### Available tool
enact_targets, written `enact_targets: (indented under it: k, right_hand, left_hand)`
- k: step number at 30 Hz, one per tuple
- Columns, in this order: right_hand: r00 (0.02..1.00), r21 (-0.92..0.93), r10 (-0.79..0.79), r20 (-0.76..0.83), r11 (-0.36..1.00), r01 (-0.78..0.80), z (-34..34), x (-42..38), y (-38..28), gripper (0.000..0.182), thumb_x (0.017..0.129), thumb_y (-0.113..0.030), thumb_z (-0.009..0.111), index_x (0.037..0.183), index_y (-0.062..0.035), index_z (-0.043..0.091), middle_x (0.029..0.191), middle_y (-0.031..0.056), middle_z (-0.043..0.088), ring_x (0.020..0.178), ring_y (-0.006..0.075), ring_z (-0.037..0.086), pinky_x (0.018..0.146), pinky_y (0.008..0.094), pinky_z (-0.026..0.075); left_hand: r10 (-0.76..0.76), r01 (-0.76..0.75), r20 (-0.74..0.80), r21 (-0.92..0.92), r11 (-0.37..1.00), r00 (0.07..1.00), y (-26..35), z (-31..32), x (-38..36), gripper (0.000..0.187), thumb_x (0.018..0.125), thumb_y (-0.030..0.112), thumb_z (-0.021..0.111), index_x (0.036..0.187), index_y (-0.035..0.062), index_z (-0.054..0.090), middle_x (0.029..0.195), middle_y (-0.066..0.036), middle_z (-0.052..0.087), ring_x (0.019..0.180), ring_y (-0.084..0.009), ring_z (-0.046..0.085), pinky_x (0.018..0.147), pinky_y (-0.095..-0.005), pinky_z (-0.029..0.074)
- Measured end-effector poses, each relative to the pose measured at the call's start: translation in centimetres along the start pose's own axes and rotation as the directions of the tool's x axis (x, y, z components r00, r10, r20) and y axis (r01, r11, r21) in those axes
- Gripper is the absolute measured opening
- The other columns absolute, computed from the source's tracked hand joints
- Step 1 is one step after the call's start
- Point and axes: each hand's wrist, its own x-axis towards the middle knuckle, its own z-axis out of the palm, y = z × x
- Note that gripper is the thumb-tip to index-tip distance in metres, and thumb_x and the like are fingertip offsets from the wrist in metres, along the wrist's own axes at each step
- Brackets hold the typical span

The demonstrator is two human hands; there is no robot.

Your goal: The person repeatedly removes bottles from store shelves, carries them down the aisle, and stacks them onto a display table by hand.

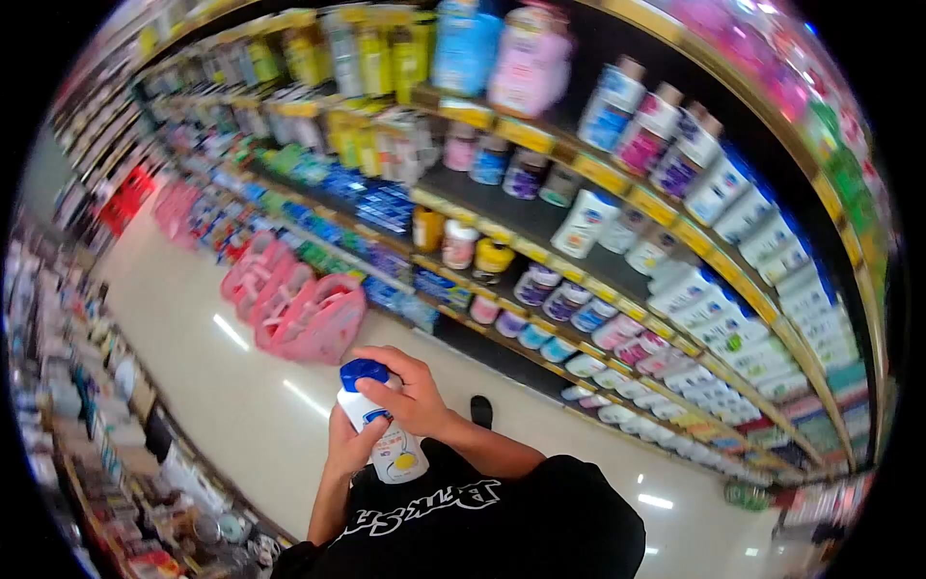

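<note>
A white bottle (397,454) with a blue cap (361,372) and a yellow picture low on its label is held up in front of my black shirt. It leans slightly, cap end away from me. My left hand (350,441) wraps around the bottle's body, its thumb across the label. My right hand (417,394) is closed over the top, with fingers around the cap and the thumb against its near side. Part of the cap and label is hidden behind my fingers.
Shelves (540,227) of bottles and jars run along the right. Pink baskets (313,314) stand on the shiny floor (217,362) ahead. Another packed shelf (145,454) lines the left. A dark shoe (481,412) shows below my right arm.
</note>
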Motion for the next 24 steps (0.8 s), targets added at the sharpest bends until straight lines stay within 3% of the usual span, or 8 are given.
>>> enact_targets:
  k: [2, 5, 10, 13, 19, 23, 24]
  right_hand:
    - [0.993, 0.112, 0.109, 0.038, 0.987, -0.112, 4.7, 0.7, 1.8, 0.033, 0.090, -0.011, 0.063, 0.120, 0.0000, 0.059, 0.107, 0.0080, 0.063, 0.097, 0.0126, 0.058, 0.086, 0.0272, 0.047]
    - [0.940, 0.239, 0.309, 0.147, 0.911, -0.337, 10.0, 3.0, 2.5, 0.031, 0.091, -0.010, 0.061, 0.120, 0.0007, 0.058, 0.107, 0.0072, 0.063, 0.096, 0.0111, 0.057, 0.085, 0.0257, 0.048]
    - [0.905, 0.067, 0.210, 0.369, 0.966, -0.251, 19.2, 7.5, 7.7, 0.031, 0.092, -0.015, 0.057, 0.117, 0.0013, 0.059, 0.107, 0.0078, 0.062, 0.096, 0.0126, 0.057, 0.085, 0.0269, 0.046]
    - [0.829, 0.086, 0.217, 0.516, 0.949, -0.302, 25.7, 10.8, 10.2, 0.028, 0.090, -0.014, 0.054, 0.113, 0.0020, 0.059, 0.107, 0.0087, 0.062, 0.098, 0.0143, 0.056, 0.087, 0.0278, 0.045]
    - [0.717, 0.143, 0.260, 0.647, 0.882, -0.449, 38.2, 19.3, 15.5, 0.029, 0.085, -0.009, 0.047, 0.109, 0.0024, 0.059, 0.106, 0.0098, 0.061, 0.099, 0.0165, 0.056, 0.089, 0.0295, 0.045]
    - [0.705, 0.137, 0.264, 0.658, 0.879, -0.458, 45.9, 24.9, 17.3, 0.028, 0.084, -0.008, 0.046, 0.106, 0.0031, 0.059, 0.103, 0.0097, 0.062, 0.096, 0.0159, 0.056, 0.087, 0.0285, 0.045]
    - [0.720, 0.095, 0.229, 0.655, 0.920, -0.379, 47.5, 26.3, 17.8, 0.028, 0.083, -0.007, 0.046, 0.106, 0.0031, 0.059, 0.101, 0.0096, 0.062, 0.094, 0.0156, 0.057, 0.086, 0.0282, 0.045]
  left_hand:
    - [-0.021, 0.019, -0.034, -0.068, 0.997, 0.999, 0.6, -3.9, -1.3, 0.053, 0.083, 0.013, 0.068, 0.128, -0.0004, 0.044, 0.109, -0.008, 0.059, 0.096, -0.0144, 0.058, 0.084, -0.0306, 0.049]
    - [0.010, -0.012, -0.193, -0.009, 1.000, 0.981, 2.1, -8.3, -2.4, 0.047, 0.087, 0.016, 0.066, 0.126, -0.0004, 0.045, 0.106, -0.008, 0.060, 0.093, -0.0138, 0.059, 0.081, -0.0298, 0.049]
    - [0.056, -0.068, -0.449, -0.011, 0.998, 0.892, 3.7, -15.9, -3.2, 0.041, 0.088, 0.017, 0.065, 0.122, -0.0001, 0.049, 0.101, -0.007, 0.062, 0.090, -0.0139, 0.060, 0.079, -0.0295, 0.049]
    - [0.083, -0.059, -0.572, 0.059, 0.996, 0.816, 4.3, -21.9, -3.0, 0.040, 0.088, 0.017, 0.065, 0.120, -0.0004, 0.050, 0.100, -0.008, 0.062, 0.091, -0.0144, 0.060, 0.079, -0.0301, 0.049]
    - [0.087, 0.029, -0.690, 0.155, 0.987, 0.719, 7.6, -34.9, 0.2, 0.040, 0.088, 0.018, 0.066, 0.119, -0.0007, 0.050, 0.102, -0.008, 0.062, 0.093, -0.0143, 0.059, 0.081, -0.0315, 0.050]
    - [0.098, 0.054, -0.705, 0.190, 0.980, 0.702, 10.5, -43.5, 2.5, 0.040, 0.087, 0.018, 0.066, 0.119, -0.0015, 0.050, 0.102, -0.009, 0.062, 0.094, -0.0146, 0.059, 0.082, -0.0320, 0.050]
    - [0.096, 0.062, -0.712, 0.193, 0.979, 0.696, 10.7, -45.4, 3.1, 0.041, 0.087, 0.018, 0.066, 0.119, -0.0017, 0.050, 0.102, -0.009, 0.063, 0.094, -0.0148, 0.059, 0.082, -0.0321, 0.050]
